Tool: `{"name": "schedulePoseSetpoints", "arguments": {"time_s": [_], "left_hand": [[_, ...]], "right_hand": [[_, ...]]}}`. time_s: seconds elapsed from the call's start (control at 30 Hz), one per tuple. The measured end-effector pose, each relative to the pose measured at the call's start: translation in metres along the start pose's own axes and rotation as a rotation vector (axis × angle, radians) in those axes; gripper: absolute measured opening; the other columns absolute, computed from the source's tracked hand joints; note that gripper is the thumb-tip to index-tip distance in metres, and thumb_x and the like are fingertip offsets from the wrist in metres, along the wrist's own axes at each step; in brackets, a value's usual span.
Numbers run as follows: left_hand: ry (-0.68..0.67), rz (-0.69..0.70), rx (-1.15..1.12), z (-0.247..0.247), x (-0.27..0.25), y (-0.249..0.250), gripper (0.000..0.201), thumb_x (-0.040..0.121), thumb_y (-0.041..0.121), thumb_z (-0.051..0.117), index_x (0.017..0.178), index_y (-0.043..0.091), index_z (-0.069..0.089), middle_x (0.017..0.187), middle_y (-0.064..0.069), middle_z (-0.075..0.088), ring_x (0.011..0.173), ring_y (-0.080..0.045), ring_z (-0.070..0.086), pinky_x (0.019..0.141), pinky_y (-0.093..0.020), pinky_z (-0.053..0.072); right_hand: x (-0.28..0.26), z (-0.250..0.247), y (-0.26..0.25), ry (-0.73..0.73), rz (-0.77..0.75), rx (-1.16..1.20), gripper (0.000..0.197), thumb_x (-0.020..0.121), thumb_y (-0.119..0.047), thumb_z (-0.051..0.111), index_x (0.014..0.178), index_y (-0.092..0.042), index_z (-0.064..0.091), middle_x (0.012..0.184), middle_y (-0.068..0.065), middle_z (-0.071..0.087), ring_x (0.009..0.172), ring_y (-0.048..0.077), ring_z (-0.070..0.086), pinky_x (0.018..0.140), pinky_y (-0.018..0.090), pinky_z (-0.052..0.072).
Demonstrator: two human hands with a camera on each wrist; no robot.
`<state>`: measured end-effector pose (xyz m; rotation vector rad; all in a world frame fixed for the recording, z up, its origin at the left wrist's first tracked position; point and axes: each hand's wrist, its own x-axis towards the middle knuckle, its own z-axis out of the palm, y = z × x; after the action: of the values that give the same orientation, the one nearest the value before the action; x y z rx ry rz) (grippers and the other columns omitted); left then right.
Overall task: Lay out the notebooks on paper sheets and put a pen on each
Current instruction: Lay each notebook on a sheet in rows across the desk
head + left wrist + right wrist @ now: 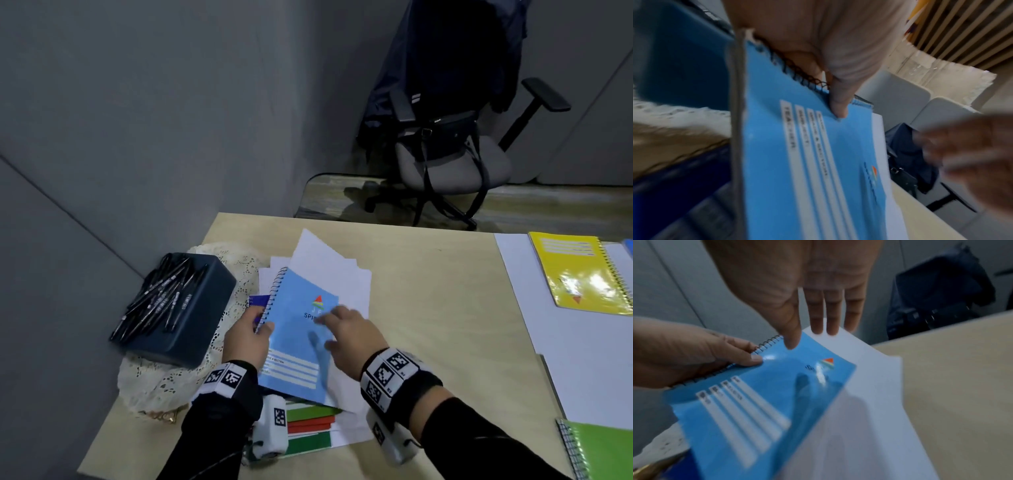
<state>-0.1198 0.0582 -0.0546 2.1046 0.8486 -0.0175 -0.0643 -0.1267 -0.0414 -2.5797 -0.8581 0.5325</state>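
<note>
The left hand point(247, 337) pinches the blue notebook point(297, 337) at its spiral edge, thumb on the cover and fingers curled underneath, as the left wrist view shows plainly. The notebook is tilted up off the stack point(310, 426) of red and green notebooks at the table's point(428, 308) near edge, with loose white sheets point(329, 263) fanned behind and under it.

The right hand point(352, 337) hovers over the cover with fingers straight and spread, holding nothing — whether the fingertips touch the cover cannot be told through the blur.

The notebook's long axis runs away from the person, leaning a little to the right, spiral on the left. Its free long edge faces the right hand, which is therefore the nearer one to take it, or to draw out a sheet from beneath. The laid-out places lie well off to the right: a yellow notebook point(582, 270) already sits on its sheet point(517, 274), and a green one point(599, 452) lies nearer the person. So the likely carry is rightward across bare table.

The pens point(157, 298) rest on a dark box point(191, 329) to the left, just beside the left hand — that hand is better placed to fetch one.
</note>
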Motion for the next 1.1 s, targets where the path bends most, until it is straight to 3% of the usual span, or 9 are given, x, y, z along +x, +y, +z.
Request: {"name": "schedulePoseSetpoints", "arguments": {"time_s": [0.1,0.2,0.27,0.4,0.5,0.63,0.77,0.93,1.1], "left_hand": [[-0.039,0.122,0.004,-0.002,0.003,0.019,0.015,0.088,0.019,0.060,0.098,0.030,0.064,0.088,-0.001,0.068,0.081,-0.023,0.064,0.077,-0.035,0.053],[-0.085,0.239,0.057,0.001,0.002,0.043,0.016,0.085,0.021,0.065,0.096,0.033,0.067,0.081,0.005,0.069,0.080,-0.019,0.064,0.076,-0.032,0.052],[-0.046,0.319,0.101,0.005,0.003,0.058,0.021,0.084,0.025,0.067,0.102,0.035,0.069,0.087,0.006,0.073,0.090,-0.021,0.064,0.087,-0.033,0.050],[0.063,0.473,0.204,0.019,0.002,0.086,0.026,0.087,0.026,0.065,0.111,0.037,0.068,0.111,0.010,0.069,0.112,-0.015,0.056,0.118,-0.044,0.012],[0.135,0.559,0.208,0.034,0.001,0.108,0.050,0.087,0.029,0.066,0.134,0.037,0.050,0.139,0.007,0.049,0.133,-0.014,0.039,0.116,-0.049,-0.007],[-0.009,0.491,0.263,0.066,0.003,0.127,0.078,0.090,0.035,0.062,0.152,0.038,0.014,0.160,0.002,0.012,0.148,-0.017,0.003,0.115,-0.053,-0.005],[-0.194,0.450,0.327,0.114,-0.001,0.135,0.069,0.093,0.035,0.056,0.151,0.038,0.017,0.161,0.002,0.007,0.148,-0.017,-0.001,0.117,-0.053,-0.004],[-0.357,0.408,0.374,0.170,-0.011,0.135,0.051,0.094,0.035,0.053,0.143,0.039,0.037,0.158,0.004,0.017,0.147,-0.015,0.011,0.118,-0.048,-0.001],[-0.593,0.368,0.327,0.214,-0.021,0.125,0.044,0.090,0.033,0.055,0.133,0.036,0.051,0.156,-0.002,0.025,0.137,-0.014,0.038,0.115,-0.039,0.028]], "right_hand": [[0.012,-0.031,-0.014,0.248,-0.129,-0.170,0.072,0.080,-0.002,0.059,0.143,-0.028,0.037,0.149,0.005,0.033,0.136,0.032,0.032,0.104,0.050,0.031],[0.020,-0.064,-0.016,0.164,-0.053,-0.405,0.073,0.085,-0.004,0.053,0.147,-0.028,0.024,0.153,0.002,0.023,0.145,0.030,0.010,0.111,0.063,0.001],[0.021,-0.083,-0.008,0.108,0.031,-0.497,0.056,0.087,-0.006,0.050,0.139,-0.022,0.036,0.139,0.004,0.043,0.139,0.030,0.025,0.110,0.066,-0.003],[0.013,-0.102,0.014,0.068,0.106,-0.468,0.033,0.085,-0.003,0.050,0.115,-0.016,0.048,0.112,0.006,0.063,0.107,0.029,0.059,0.095,0.043,0.039],[0.002,-0.113,0.039,0.125,0.216,-0.316,0.028,0.084,-0.004,0.054,0.111,-0.013,0.049,0.104,0.012,0.065,0.097,0.033,0.063,0.067,0.033,0.041],[-0.012,-0.121,0.095,0.281,0.437,-0.022,0.018,0.089,-0.009,0.048,0.105,-0.009,0.056,0.099,0.019,0.066,0.093,0.036,0.062,0.067,0.034,0.042],[-0.025,-0.122,0.148,0.406,0.657,0.209,0.017,0.087,-0.010,0.055,0.101,-0.005,0.063,0.099,0.020,0.066,0.094,0.035,0.060,0.070,0.030,0.043],[-0.037,-0.110,0.204,0.447,0.847,0.348,0.021,0.086,-0.012,0.061,0.105,-0.002,0.062,0.103,0.020,0.066,0.099,0.033,0.060,0.071,0.027,0.039],[-0.040,-0.093,0.248,0.458,0.975,0.413,0.026,0.088,-0.014,0.059,0.112,-0.003,0.058,0.108,0.019,0.066,0.101,0.033,0.061,0.076,0.029,0.043]]}}
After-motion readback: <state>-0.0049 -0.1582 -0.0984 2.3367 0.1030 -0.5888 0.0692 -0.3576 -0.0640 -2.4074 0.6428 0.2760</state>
